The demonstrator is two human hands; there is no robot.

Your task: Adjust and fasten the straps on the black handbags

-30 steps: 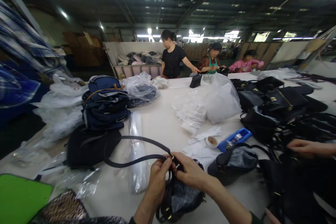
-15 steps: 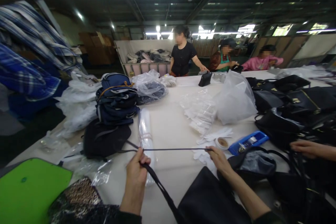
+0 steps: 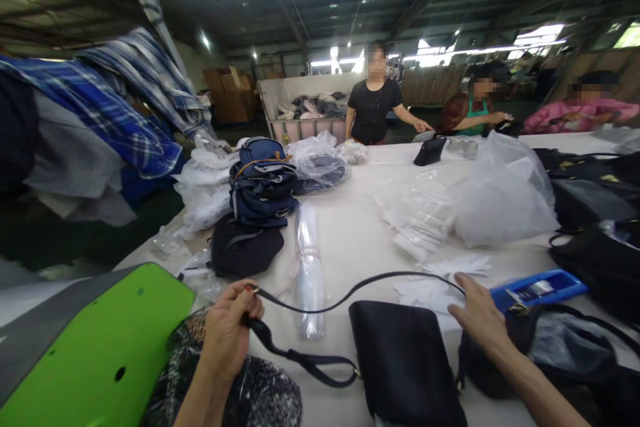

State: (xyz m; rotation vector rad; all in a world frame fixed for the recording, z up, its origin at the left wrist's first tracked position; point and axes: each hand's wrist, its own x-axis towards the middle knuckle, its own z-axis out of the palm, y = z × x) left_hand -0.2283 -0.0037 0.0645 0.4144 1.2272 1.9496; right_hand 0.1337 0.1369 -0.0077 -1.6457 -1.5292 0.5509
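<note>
At the lower left, my left hand is closed around a black bag strap near a small gold-coloured metal fitting. From this hand the thin strap curves across the table to my right hand. The right hand's fingers and thumb are spread, with the strap passing by them; whether they touch it is hard to see. Between and below my hands, a black handbag lies on the white table. A thicker looped part of the strap joins its left side at a metal ring.
Navy backpacks and a rolled bundle of clear plastic lie left of centre. A bright green panel is near left. White plastic bags, a blue tray and black bags lie right. Co-workers are across the table.
The view has turned left. The strap, pulled straight before, now hangs in a slack curve. My right hand's fingers have spread from a pinch, and the black handbag shows more fully.
</note>
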